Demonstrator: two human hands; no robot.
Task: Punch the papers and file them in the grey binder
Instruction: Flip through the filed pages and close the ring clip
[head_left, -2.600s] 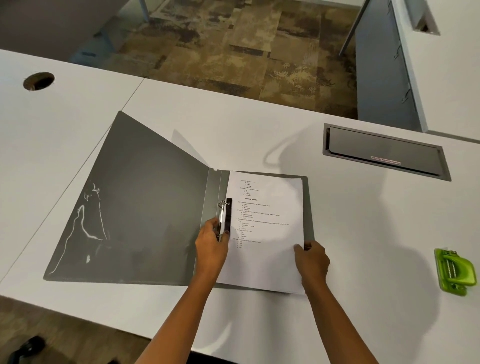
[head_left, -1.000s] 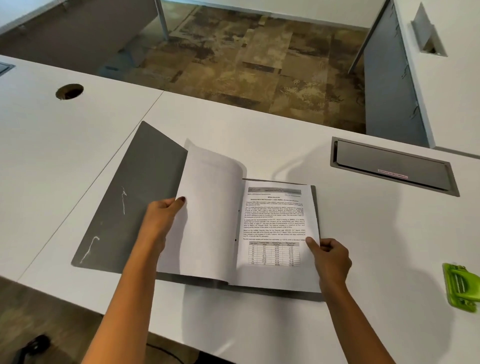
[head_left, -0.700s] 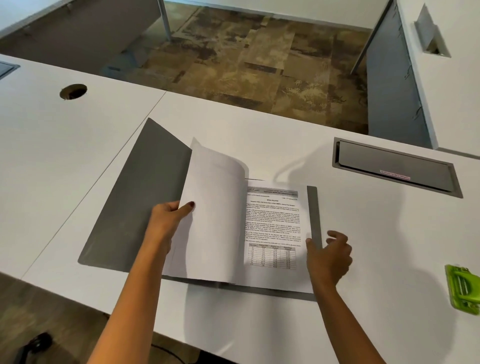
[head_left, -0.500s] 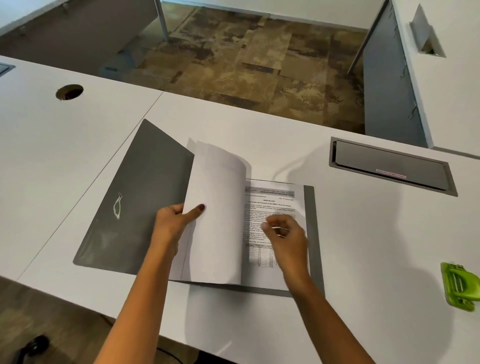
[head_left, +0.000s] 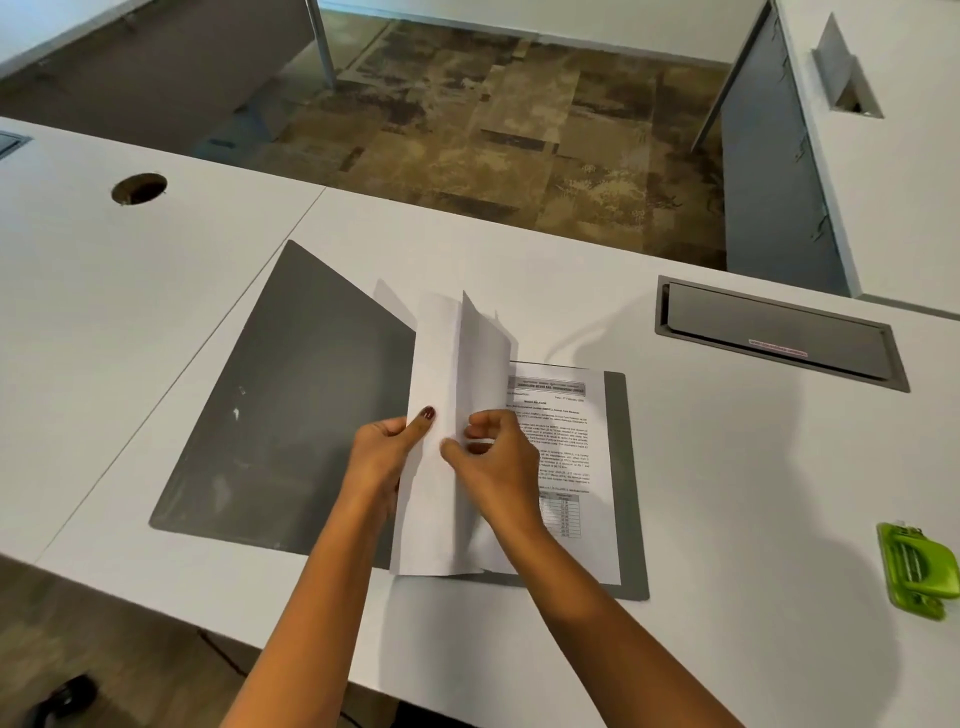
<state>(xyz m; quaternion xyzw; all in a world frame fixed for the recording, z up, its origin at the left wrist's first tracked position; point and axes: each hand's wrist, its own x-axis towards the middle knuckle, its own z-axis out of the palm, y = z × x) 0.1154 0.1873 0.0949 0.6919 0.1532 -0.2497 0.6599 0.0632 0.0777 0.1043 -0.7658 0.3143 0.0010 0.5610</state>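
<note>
The grey binder (head_left: 291, 415) lies open on the white desk, its front cover spread to the left. A stack of printed papers (head_left: 566, 441) lies on its right half. Several white sheets (head_left: 447, 364) stand lifted and curled upright over the spine. My left hand (head_left: 387, 457) grips these lifted sheets from the left, thumb on their face. My right hand (head_left: 493, 462) is at their right side, fingers curled and pinching a sheet edge. The binder rings are hidden behind the sheets and hands. A green hole punch (head_left: 917, 569) sits at the desk's right edge.
A grey cable-tray lid (head_left: 779, 332) is set into the desk behind and right of the binder. A round cable hole (head_left: 139, 188) is at the far left. The near desk edge (head_left: 208, 613) runs just below the binder. Patterned carpet lies beyond the desk.
My right hand left the papers' lower right corner and moved left to the lifted sheets. The lifted sheets now stand more upright over the spine. My left hand kept holding them.
</note>
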